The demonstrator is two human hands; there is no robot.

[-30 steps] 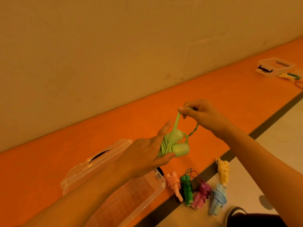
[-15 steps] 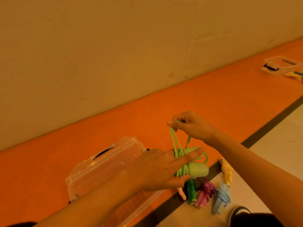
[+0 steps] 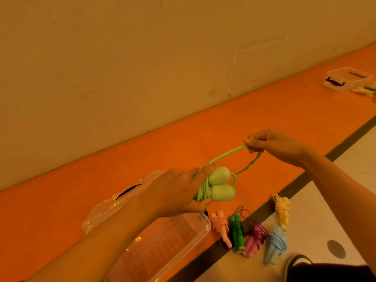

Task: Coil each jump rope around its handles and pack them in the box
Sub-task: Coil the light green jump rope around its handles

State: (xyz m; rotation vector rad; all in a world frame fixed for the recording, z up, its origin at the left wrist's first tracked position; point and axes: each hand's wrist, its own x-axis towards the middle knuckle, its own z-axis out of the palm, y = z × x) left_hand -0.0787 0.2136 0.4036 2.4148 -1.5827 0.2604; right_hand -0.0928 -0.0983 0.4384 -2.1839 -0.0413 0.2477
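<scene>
Your left hand [image 3: 179,192] is gripping the light green jump rope's [image 3: 220,185] two handles with cord already coiled round them, held above the open clear plastic box [image 3: 162,247]. Your right hand [image 3: 274,145] is pinching the loose cord's end loop, stretched up and away from the handles.
</scene>
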